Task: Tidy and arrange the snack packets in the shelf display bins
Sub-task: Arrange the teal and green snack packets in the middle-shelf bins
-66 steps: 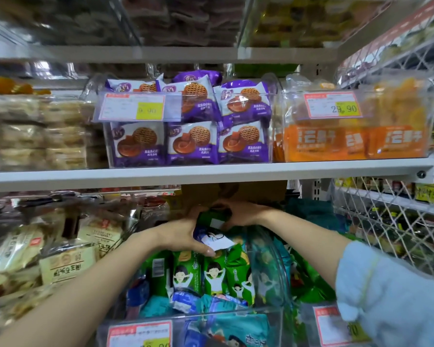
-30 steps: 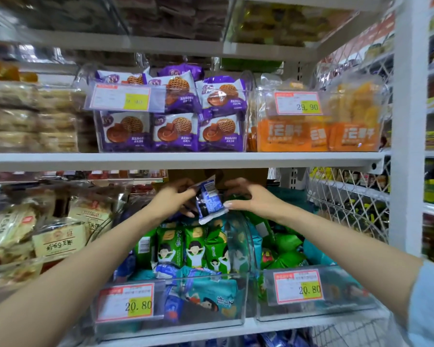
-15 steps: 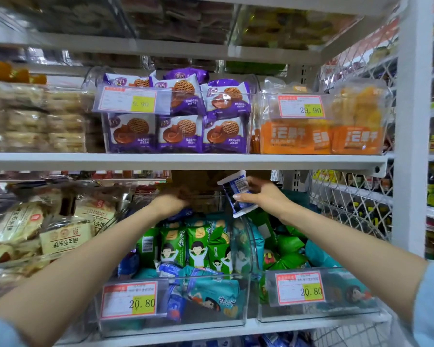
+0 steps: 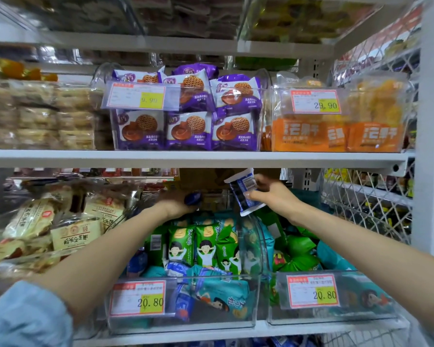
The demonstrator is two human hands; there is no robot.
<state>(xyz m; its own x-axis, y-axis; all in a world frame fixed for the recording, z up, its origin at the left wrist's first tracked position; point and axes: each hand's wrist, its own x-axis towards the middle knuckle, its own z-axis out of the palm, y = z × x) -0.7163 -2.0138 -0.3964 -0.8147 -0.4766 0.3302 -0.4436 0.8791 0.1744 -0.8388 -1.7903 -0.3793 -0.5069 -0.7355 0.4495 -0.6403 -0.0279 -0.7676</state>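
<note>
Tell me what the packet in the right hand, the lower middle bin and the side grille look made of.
Blue-and-white packet in the right hand: thin glossy plastic film, crimped white ends. Display bin: clear rigid plastic, probably acrylic; contents show through. Side grille: white-coated metal wire, seemingly.

A blue-and-white snack packet (image 4: 242, 190) is hanging tilted in the right hand (image 4: 271, 194), pinched between thumb and fingers above the back of the middle clear bin (image 4: 211, 319), its barcode facing out. A dark blue packet (image 4: 193, 198) is showing at the left hand (image 4: 176, 204), the grip too blurred to tell. In that bin green packets (image 4: 203, 246) are standing upright in a row, with teal packets (image 4: 223, 294) lying flat in front. The right bin (image 4: 361, 316) is holding green and teal packets jumbled together
</note>
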